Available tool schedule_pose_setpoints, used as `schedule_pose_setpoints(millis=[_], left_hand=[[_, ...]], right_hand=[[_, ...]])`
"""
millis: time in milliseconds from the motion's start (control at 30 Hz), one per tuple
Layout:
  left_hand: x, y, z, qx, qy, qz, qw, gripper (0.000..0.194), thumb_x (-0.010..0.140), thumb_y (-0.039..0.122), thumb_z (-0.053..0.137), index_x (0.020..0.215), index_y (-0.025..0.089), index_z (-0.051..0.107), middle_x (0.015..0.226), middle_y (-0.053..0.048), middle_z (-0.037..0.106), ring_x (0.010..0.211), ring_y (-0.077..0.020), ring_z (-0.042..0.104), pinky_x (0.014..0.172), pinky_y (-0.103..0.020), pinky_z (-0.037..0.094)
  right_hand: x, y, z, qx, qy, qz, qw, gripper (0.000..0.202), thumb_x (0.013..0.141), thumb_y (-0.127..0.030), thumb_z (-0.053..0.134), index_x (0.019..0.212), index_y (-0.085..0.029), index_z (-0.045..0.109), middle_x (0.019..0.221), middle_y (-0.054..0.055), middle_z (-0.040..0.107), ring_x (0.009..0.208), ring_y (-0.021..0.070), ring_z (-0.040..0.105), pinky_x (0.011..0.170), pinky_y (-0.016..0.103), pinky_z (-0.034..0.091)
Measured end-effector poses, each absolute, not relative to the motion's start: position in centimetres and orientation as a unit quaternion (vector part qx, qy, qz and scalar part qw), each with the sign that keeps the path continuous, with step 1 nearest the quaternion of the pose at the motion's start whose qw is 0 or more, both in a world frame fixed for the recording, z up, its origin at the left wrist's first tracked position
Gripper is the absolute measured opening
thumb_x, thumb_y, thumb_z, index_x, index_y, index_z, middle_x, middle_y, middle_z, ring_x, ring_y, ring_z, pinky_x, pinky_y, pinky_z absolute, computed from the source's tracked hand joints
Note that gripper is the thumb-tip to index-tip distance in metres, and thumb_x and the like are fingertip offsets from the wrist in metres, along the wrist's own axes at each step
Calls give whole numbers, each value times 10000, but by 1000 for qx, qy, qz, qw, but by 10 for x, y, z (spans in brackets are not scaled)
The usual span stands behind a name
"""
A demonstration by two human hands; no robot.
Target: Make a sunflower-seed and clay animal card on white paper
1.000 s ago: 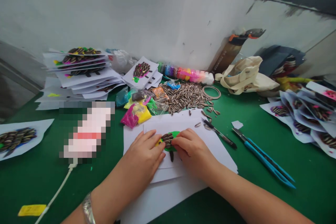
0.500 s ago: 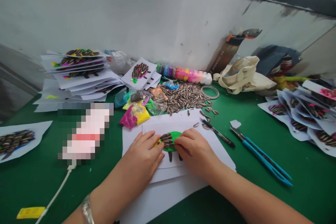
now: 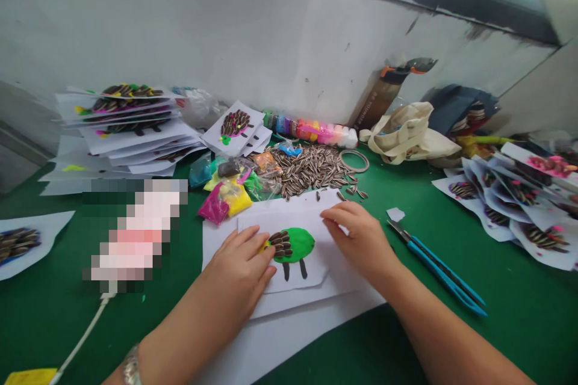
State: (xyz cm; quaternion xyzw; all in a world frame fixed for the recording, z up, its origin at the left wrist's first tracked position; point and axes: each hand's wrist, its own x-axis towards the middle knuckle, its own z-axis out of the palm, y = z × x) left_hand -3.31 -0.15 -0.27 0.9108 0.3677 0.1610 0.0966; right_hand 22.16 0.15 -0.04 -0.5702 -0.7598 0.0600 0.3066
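Note:
My left hand lies flat on the left part of a white paper sheet, fingers stretched and tips beside a clay picture. This picture has a green clay oval, with sunflower seeds in overlapping rows on its left part, a bit of yellow clay by my fingers and two dark legs. My right hand hovers right of the oval, over the paper, thumb and fingers loosely bent, no seed visible between them. Farther back lies a heap of loose sunflower seeds.
Bagged clay lies behind the paper, near a tape ring. To the right is a blue-handled cutter. Finished pictures are stacked left and right. A blurred-out object with a cable lies left.
My right hand has lifted off the green oval and moved up and right, uncovering its right part. My left hand stays on the paper. The view has shifted slightly.

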Motion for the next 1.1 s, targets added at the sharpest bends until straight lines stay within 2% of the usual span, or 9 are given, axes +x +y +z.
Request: schedule_pose_setpoints(millis=[267,400,500,567,667,767,867,1100], left_hand=[[-36,-2,5,908,368,175,91,253,953,195,454,1095,180,662,1232,-117,649,1253,-314,516,1019,-556,463],[-38,-2,9,909,367,173,94,246,962,205,452,1089,179,661,1237,-114,647,1250,-310,518,1028,-555,457],[-38,-4,14,910,365,173,94,249,966,204,449,1099,170,657,1230,-119,649,1248,-312,518,1025,-553,459],[-37,-6,16,911,362,171,95,243,960,192,457,1087,173,662,1210,-113,657,1241,-310,522,1020,-540,467],[-35,-7,19,919,347,157,103,219,938,169,490,1060,182,672,1187,-107,664,1218,-303,542,1011,-514,484],[-34,-7,19,926,335,143,105,191,911,157,532,1032,179,679,1175,-116,667,1193,-306,561,995,-503,502],[-33,-7,16,927,334,129,108,159,883,146,573,988,182,687,1162,-118,672,1191,-318,561,990,-514,503],[-31,-9,10,931,332,124,86,92,877,176,606,907,187,693,1182,-114,664,1199,-330,551,975,-516,505]], right_hand=[[248,14,-12,-587,-797,-22,141,237,861,-57,548,883,-193,740,877,75,687,796,205,559,688,303,394],[243,18,-15,-595,-795,-62,107,202,876,-74,540,817,-177,704,840,95,654,779,215,528,673,311,370],[239,15,-13,-604,-783,-73,125,188,900,-82,499,841,-152,662,884,124,637,831,240,542,714,333,400],[233,9,-7,-608,-771,-52,180,196,934,-110,448,900,-151,636,893,119,637,837,237,561,732,338,424],[219,-6,6,-581,-770,63,256,183,965,-162,423,991,-184,603,855,60,649,767,185,590,696,290,454],[202,-21,14,-529,-794,171,246,188,956,-159,453,931,-210,632,817,34,633,711,150,586,644,249,458],[191,-29,11,-491,-796,241,261,219,935,-119,477,973,-227,664,873,30,658,759,138,613,683,233,484],[190,-34,-5,-504,-786,214,287,174,915,-146,524,908,-222,681,782,27,648,706,148,613,623,235,493]])
